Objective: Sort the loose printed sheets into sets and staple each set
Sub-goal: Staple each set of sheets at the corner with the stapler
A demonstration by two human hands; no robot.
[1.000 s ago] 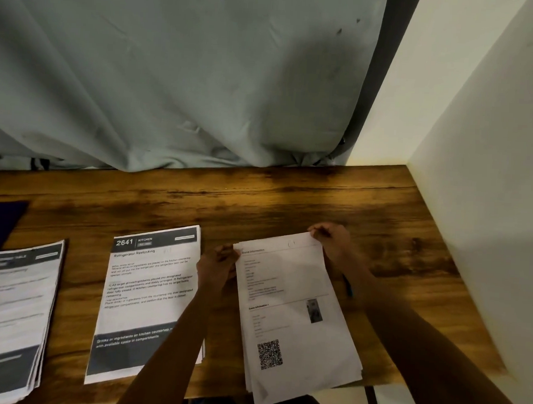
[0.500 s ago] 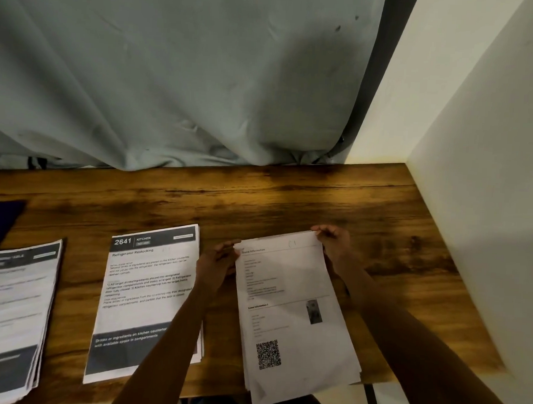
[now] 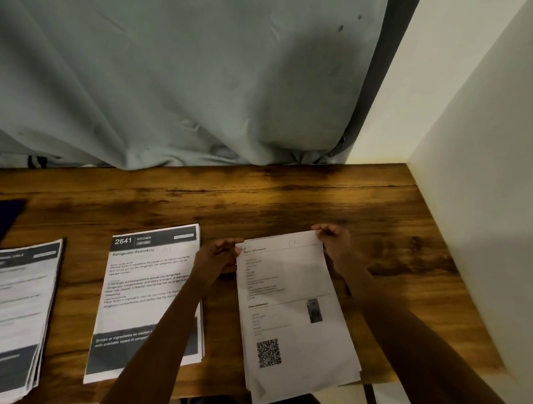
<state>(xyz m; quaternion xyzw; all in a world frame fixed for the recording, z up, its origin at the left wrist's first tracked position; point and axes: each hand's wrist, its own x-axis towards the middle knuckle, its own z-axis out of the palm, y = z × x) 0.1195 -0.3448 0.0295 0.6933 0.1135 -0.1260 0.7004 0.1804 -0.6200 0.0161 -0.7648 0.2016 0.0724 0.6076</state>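
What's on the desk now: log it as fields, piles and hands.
piles: three on the wooden table
right pile: QR-code stack, overhangs the near edge
middle pile: Kitchen 2641 stack
left pile: dark-header stack, partly out of frame
left hand: holds the QR-code stack's far left corner
right hand: holds its far right corner

QR-code stack (image 3: 290,311), left hand (image 3: 217,256) and right hand (image 3: 334,241) pinching far corners
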